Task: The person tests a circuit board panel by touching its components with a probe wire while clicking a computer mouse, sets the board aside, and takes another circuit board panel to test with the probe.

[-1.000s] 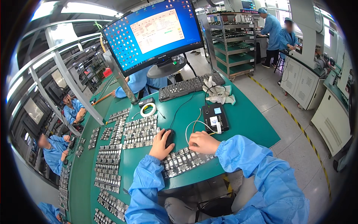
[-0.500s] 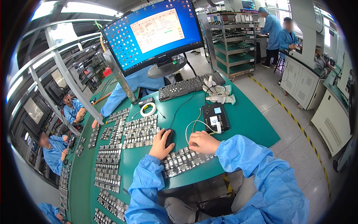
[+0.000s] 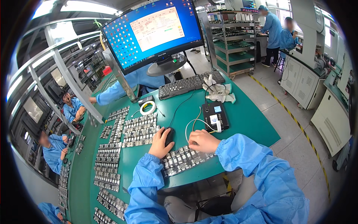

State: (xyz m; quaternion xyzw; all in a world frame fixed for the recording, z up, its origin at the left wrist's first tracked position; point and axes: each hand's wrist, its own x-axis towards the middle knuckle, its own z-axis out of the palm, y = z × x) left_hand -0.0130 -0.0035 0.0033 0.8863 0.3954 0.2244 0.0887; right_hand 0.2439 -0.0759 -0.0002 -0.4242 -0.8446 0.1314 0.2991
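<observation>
My left hand [image 3: 161,143] rests over a black computer mouse [image 3: 169,137], fingers curled along its side. To its right, my right hand [image 3: 203,142] is closed in a pinch at the end of a thin white cable [image 3: 187,131]. The cable loops back to a black box [image 3: 215,116] with a small lit screen. The pinched tip is hidden by my fingers. Under and in front of that hand lies a panel of small circuit boards [image 3: 182,161], near the table's front edge.
A monitor [image 3: 158,33] stands behind a keyboard [image 3: 186,86] and crumpled gloves [image 3: 219,91]. A roll of white tape [image 3: 148,108] lies left of centre. More board panels [image 3: 108,164] cover the left side of the green table [image 3: 246,138]. Co-workers in blue sit along the left.
A co-worker's arm behind the monitor has drawn back from the boards, toward the far left. A small board strip near that hand is gone from its place. My hands stay put.
</observation>
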